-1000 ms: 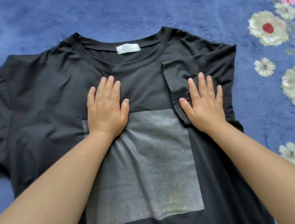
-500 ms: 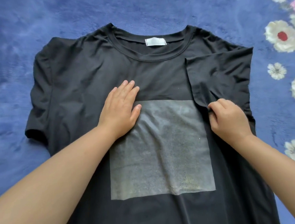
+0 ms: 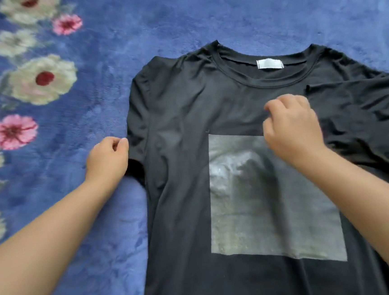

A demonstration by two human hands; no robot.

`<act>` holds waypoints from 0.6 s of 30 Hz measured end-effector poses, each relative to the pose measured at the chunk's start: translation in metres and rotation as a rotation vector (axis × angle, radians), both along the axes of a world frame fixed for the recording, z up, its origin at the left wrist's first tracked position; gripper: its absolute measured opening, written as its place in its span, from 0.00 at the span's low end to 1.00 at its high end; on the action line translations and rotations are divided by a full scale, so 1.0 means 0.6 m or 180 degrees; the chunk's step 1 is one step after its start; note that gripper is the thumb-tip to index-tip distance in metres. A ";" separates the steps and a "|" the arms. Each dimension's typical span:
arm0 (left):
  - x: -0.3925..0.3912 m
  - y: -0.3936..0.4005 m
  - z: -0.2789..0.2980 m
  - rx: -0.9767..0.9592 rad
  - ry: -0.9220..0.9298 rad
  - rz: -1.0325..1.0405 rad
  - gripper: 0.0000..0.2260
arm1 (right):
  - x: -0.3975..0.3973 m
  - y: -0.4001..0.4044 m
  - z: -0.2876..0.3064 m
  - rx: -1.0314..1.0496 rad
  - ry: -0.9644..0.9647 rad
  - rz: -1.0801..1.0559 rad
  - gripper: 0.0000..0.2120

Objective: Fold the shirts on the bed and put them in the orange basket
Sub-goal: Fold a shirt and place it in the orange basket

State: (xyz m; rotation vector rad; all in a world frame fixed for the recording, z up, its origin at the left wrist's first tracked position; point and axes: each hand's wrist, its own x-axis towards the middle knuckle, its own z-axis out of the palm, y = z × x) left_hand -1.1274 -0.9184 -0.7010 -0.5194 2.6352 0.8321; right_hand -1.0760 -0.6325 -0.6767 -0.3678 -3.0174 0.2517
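Observation:
A black T-shirt (image 3: 186, 195) with a grey square print (image 3: 276, 210) lies face up on the blue blanket. Its right sleeve (image 3: 355, 109) is folded inward over the chest, while the left sleeve (image 3: 139, 119) lies spread out. My left hand (image 3: 107, 157) is at the hem of the left sleeve, fingers curled, thumb and forefinger pinching the cloth edge. My right hand (image 3: 291, 127) is over the chest just above the print with its fingers curled. I see no cloth between those fingers. The orange basket is out of view.
The blue fleecy blanket (image 3: 201, 17) covers the whole bed surface. A band of white and pink printed flowers (image 3: 41, 78) runs down its left side. Bare blanket lies to the left of the shirt and beyond its collar.
My left hand left the chest and went to the left sleeve hem, curling on it. My right hand let go of the folded right sleeve and moved left over the chest. The view swung left.

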 end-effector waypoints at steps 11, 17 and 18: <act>-0.008 -0.013 0.027 0.3485 -0.1099 0.0545 0.06 | -0.050 -0.128 -0.111 -0.0164 -0.0688 0.0545 0.37; 0.002 -0.011 0.044 0.2709 0.0774 -0.0852 0.10 | -0.048 -0.139 -0.123 -0.0133 -0.0485 0.0549 0.34; 0.007 -0.006 0.043 0.2633 0.0593 -0.1271 0.03 | -0.049 -0.139 -0.124 -0.0113 -0.0459 0.0556 0.34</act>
